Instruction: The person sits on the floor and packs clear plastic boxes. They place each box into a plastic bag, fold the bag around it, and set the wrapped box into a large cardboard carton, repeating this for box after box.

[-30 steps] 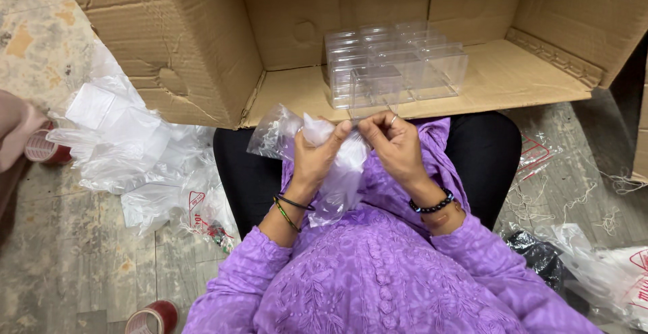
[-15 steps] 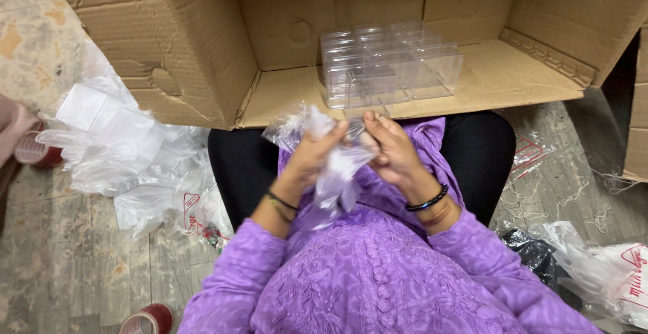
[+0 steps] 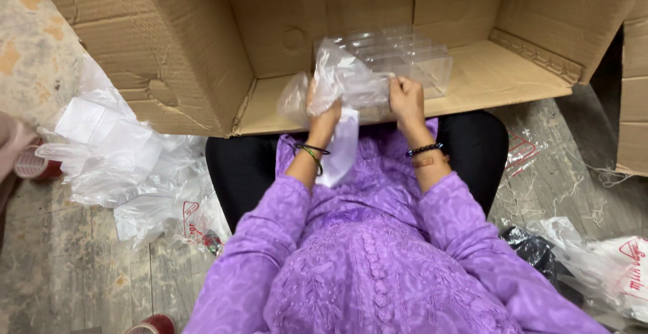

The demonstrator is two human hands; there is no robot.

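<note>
Underfoot lies a worn, pale grey floor [image 3: 61, 266], scuffed and littered with threads. A big cardboard box [image 3: 202, 44] lies open on its side in front of the seated person, its lower flap [image 3: 499, 71] reaching out toward the knees. Inside it, on that flap, stands a stack of clear plastic containers [image 3: 412, 54].

Both hands are raised just before the box mouth. The left hand [image 3: 322, 108] has its fingers clenched on a crumpled clear plastic bag [image 3: 347, 81], and the right hand [image 3: 406, 98] grips the same bag at its other side, fingers closed over the film. The bag is held up between them, partly hiding the containers behind it; a white strip of it hangs down over the purple tunic [image 3: 351, 266].

To the left, a heap of clear plastic wrappings [image 3: 128, 165] lies on the floor beside the black-trousered knee. A red-rimmed tape roll [image 3: 30, 165] sits at the far left edge, another red roll [image 3: 154, 324] at the bottom edge. On the right lie more bags [image 3: 601, 266], white and black, and a second carton [image 3: 634, 98] stands at the edge.
</note>
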